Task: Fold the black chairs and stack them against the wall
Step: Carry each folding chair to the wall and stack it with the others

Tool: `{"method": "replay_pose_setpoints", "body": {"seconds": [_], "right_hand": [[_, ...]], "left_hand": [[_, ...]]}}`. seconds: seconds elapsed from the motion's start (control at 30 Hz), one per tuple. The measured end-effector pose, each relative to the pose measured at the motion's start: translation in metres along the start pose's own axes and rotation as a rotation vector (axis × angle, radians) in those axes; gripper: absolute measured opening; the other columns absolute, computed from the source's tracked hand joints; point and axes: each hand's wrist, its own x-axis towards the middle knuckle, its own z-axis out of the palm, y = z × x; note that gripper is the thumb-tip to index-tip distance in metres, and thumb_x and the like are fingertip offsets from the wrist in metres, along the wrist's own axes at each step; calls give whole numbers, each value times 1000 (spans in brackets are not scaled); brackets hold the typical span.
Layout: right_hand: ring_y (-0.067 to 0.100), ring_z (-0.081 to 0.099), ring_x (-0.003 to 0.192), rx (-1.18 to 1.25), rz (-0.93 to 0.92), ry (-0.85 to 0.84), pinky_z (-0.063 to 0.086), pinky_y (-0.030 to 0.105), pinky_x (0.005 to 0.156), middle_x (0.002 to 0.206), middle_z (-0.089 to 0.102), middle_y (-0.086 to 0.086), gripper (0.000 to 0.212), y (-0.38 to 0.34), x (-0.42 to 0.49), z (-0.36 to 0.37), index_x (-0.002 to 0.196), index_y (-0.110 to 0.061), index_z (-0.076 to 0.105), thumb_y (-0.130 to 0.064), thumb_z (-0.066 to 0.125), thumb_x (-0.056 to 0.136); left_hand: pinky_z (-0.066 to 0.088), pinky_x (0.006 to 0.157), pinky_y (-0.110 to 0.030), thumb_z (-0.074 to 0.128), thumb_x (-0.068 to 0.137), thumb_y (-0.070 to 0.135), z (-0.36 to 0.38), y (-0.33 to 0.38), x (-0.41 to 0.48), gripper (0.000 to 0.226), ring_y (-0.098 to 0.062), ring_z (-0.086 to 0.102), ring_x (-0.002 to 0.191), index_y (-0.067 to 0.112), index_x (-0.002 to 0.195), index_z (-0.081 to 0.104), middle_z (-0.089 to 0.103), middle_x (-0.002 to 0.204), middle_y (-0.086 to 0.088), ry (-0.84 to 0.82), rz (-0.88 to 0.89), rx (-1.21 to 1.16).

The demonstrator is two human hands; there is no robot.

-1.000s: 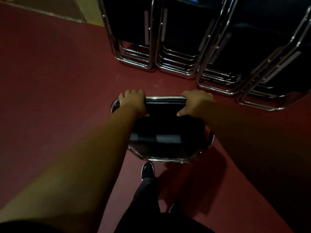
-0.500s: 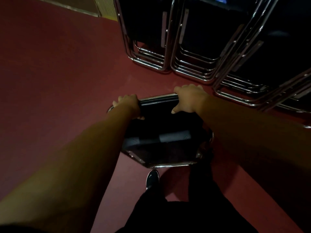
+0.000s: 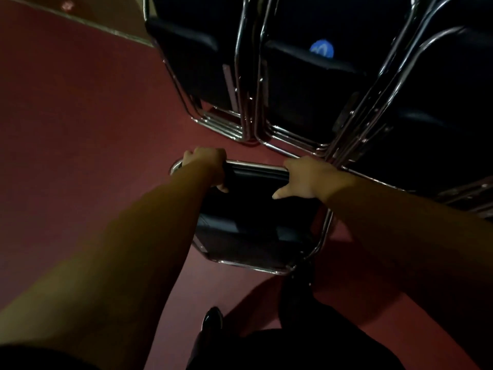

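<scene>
Chair first: a folded black chair (image 3: 253,236) sits at the centre of the view, its chrome top rail (image 3: 256,166) running from 9 to 3 o'clock between both hands. The left hand (image 3: 206,162) is wrapped over the rail's 9 o'clock corner, fingers curled round the tube and thumb tucked on the near side. The right hand (image 3: 309,180) clasps the 3 o'clock end, fingers over the far edge and the thumb laid along the black back, pointing toward 9 o'clock. Whether the chair's lower frame touches the red floor (image 3: 80,129) cannot be told.

From 12 to 2 o'clock stand the stacked chairs (image 3: 301,97), folded black seats in chrome frames packed in several leaning rows, their bottom tubes resting on the floor. The nearest row is just beside the right hand. A round blue sticker (image 3: 322,50) shows on one seat at 1 o'clock. At 11 o'clock a pale wall strip (image 3: 106,26) meets the floor. A dark shoe (image 3: 212,317) is planted at 6 o'clock, below the held chair.
</scene>
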Motion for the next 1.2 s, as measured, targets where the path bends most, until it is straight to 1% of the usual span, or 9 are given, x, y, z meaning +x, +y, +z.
{"method": "replay_pose_setpoints", "body": {"seconds": [0.07,0.1,0.27,0.43,0.6,0.7,0.9,1.1,1.2], "right_hand": [[28,61,116,-15,2,38,50,38,81,131,62,5,87,30,8,-35,132,-21,57,-78,78,70],[28,62,117,-19,7,48,51,37,82,131,62,5,88,41,13,-49,134,-21,56,-78,78,71],[27,63,104,-8,103,105,59,45,84,116,62,3,83,97,34,-103,130,-22,55,-78,76,72],[28,64,108,30,187,122,58,48,87,121,63,4,88,143,52,-121,132,-24,52,-83,71,71],[31,64,110,83,275,112,57,49,91,128,62,6,93,146,76,-121,140,-24,47,-82,70,72],[35,61,118,102,320,123,54,52,97,133,59,9,96,135,97,-123,147,-22,43,-80,70,75],[35,59,119,97,389,67,51,52,99,134,57,11,91,132,122,-151,141,-21,45,-76,75,76],[36,59,121,103,409,9,50,54,102,135,58,11,89,137,142,-170,138,-21,46,-75,77,74],[35,59,122,109,394,-27,53,53,100,140,56,13,96,143,158,-182,146,-18,42,-73,78,75]], "left_hand": [[42,101,-51,99,52,55,-36,34,18,82,-36,55,126,32,121,61,65,129,-6,44,32,50],[42,103,-52,98,52,56,-50,46,25,81,-36,55,127,33,121,61,65,130,-5,58,47,72],[39,111,-53,96,62,51,-106,103,65,82,-34,50,134,30,131,58,59,138,-7,198,150,116],[34,117,-55,95,64,49,-123,149,108,89,-36,44,141,26,140,54,55,145,-9,274,209,162],[30,120,-54,96,63,46,-140,158,149,91,-35,46,139,26,141,52,55,145,-9,264,290,223],[29,121,-55,96,65,44,-151,155,175,92,-35,44,142,25,143,51,53,148,-9,234,281,231],[33,116,-55,93,65,54,-163,145,208,91,-34,44,139,25,139,51,53,146,-7,223,362,253],[29,118,-57,94,66,50,-176,151,228,92,-34,40,143,24,143,49,51,148,-9,175,361,235],[32,113,-54,95,62,52,-190,156,244,91,-31,44,139,26,138,53,56,142,-7,166,315,230]]}}
